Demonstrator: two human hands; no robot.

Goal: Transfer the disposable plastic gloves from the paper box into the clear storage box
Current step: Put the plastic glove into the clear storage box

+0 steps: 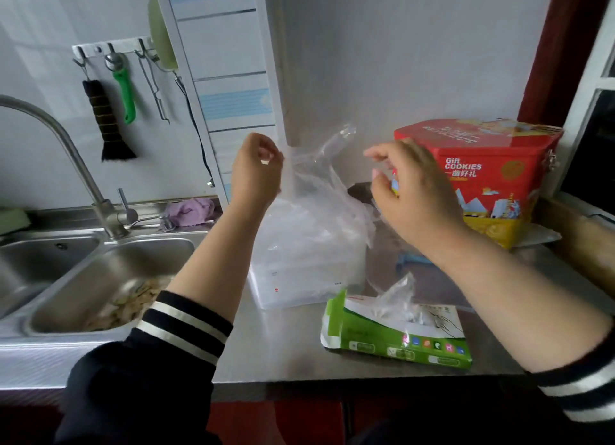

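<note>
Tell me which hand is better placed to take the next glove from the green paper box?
Probably the right hand: the green paper box lies on its side, under that forearm. The left hand pinches the gloves over the clear storage box.

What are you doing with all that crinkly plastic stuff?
A person is moving thin plastic gloves into a clear storage box on the steel counter. The left hand pinches a bunch of gloves and holds it up over the box, while the right hand reaches in beside it, fingers curled at the plastic. The green paper box lies torn open nearby, with a few gloves poking out.
</note>
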